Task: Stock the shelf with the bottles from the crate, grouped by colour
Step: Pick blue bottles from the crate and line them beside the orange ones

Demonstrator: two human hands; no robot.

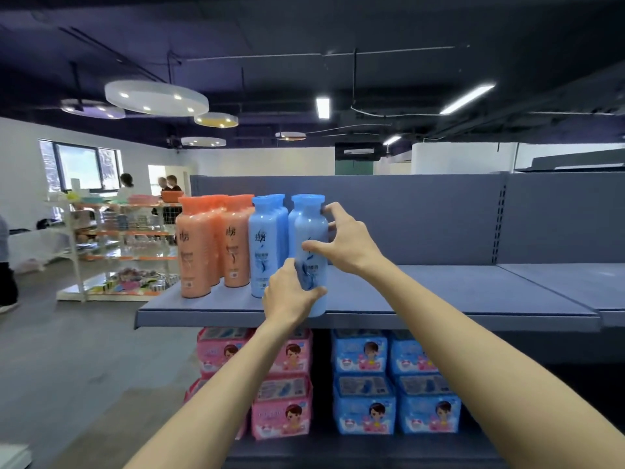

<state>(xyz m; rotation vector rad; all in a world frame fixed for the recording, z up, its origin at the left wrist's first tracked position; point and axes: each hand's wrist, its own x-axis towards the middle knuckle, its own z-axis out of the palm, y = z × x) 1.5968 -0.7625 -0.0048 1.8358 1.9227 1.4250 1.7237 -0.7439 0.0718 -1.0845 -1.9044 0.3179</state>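
A blue bottle (311, 231) stands upright at the front edge of the grey shelf (439, 299). My left hand (291, 296) grips its lower body from the left. My right hand (341, 238) holds its upper body from the right, thumb across the front. Other blue bottles (265, 238) stand just left and behind it. Several orange bottles (196, 245) are grouped at the shelf's left end. The crate is out of view.
The shelf's grey back panel (422, 218) rises behind the bottles. Pink packs (284, 411) and blue packs (368, 407) fill the shelves below. A white display rack (101, 245) and people stand far left across the floor.
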